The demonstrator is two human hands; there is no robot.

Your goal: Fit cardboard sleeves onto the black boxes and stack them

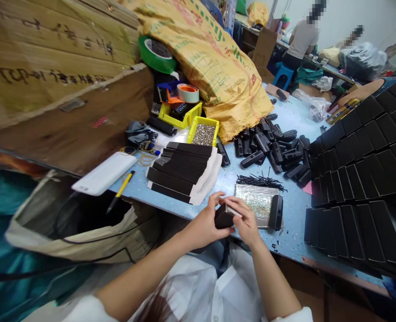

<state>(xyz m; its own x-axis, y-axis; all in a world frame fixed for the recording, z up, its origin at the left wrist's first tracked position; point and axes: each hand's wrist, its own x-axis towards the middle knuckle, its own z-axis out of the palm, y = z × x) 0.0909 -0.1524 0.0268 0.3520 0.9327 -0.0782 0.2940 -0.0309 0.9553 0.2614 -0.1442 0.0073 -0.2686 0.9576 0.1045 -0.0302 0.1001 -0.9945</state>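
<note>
A small black box (222, 217) is held over the near edge of the table, in front of my body. My left hand (202, 224) is wrapped around its left side, fingers above and thumb below. At its right end, my right hand (246, 220) has its fingers closed on a white flap of the same box. Just beyond my right hand lies a clear-wrapped flat block (256, 201), with a black ridged device (276, 213) on its right side. Thin black sticks (260, 181) are strewn along its far edge. A fanned stack of flat black cartons (180, 167) rests to the left.
Many black devices (274, 145) lie heaped at the back. Black boxes (355, 183) are stacked high on the right. A yellow bin (216, 138) holds small metal parts. A cutter knife (124, 187) and white case (105, 173) lie left. A person (301, 38) works far behind.
</note>
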